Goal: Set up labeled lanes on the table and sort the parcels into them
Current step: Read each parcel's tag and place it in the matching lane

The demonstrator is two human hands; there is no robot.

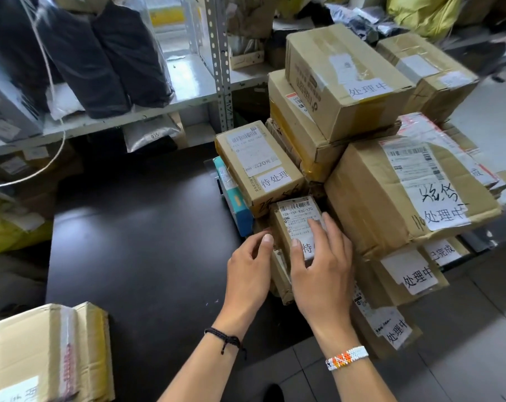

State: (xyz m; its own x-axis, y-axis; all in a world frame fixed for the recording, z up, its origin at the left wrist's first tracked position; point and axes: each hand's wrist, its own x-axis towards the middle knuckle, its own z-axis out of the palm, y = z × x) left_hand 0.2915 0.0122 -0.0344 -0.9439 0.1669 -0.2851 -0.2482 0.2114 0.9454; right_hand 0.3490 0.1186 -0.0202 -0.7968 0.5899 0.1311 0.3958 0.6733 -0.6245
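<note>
A small cardboard parcel (292,219) with a barcode label and a white handwritten tag lies at the right side of the black table (136,242). My right hand (321,265) lies over its top, thumb curled round its near left edge. My left hand (249,268) touches its left side with curled fingers. Behind it sits a second small parcel (257,161) with a white tag, on a teal-and-white box (234,198). To the right rises a stack of larger tagged boxes (402,192).
Two taped boxes (43,355) sit at the table's near left corner. A metal shelf (124,111) with dark bags and parcels runs along the far left. More boxes (341,79) are piled at the back right. Tiled floor shows near the right.
</note>
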